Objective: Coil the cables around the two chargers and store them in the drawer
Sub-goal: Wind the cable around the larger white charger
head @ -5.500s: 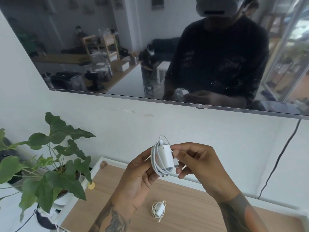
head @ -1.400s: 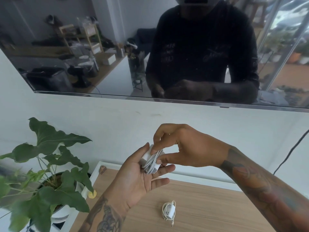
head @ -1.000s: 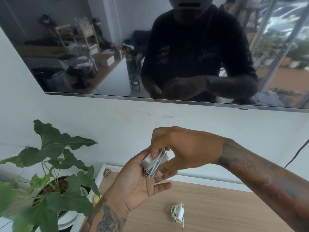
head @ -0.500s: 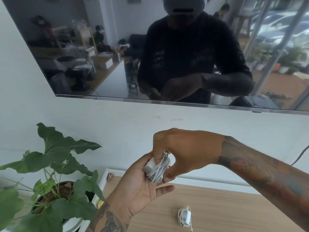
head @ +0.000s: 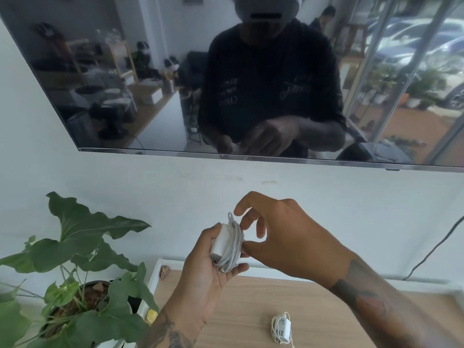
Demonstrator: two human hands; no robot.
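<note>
My left hand grips a white charger between thumb and fingers, above the back of the wooden cabinet top. Its white cable is coiled round it, and a small loop sticks up at the top. My right hand hovers just right of the coil with fingers spread and loosely bent; its thumb touches the coil's side. A second white charger, wrapped in its own cable, lies on the wood near the bottom edge. No drawer is in view.
A leafy potted plant stands at the left. A dark wall screen hangs above, reflecting a person. A black cord runs down the wall at right. A small striped object and a yellow one sit at the cabinet's left rim.
My right hand has let go of the coil it was pinching and opened its fingers, drawing slightly right. The charger stays in my left hand, now turned more upright.
</note>
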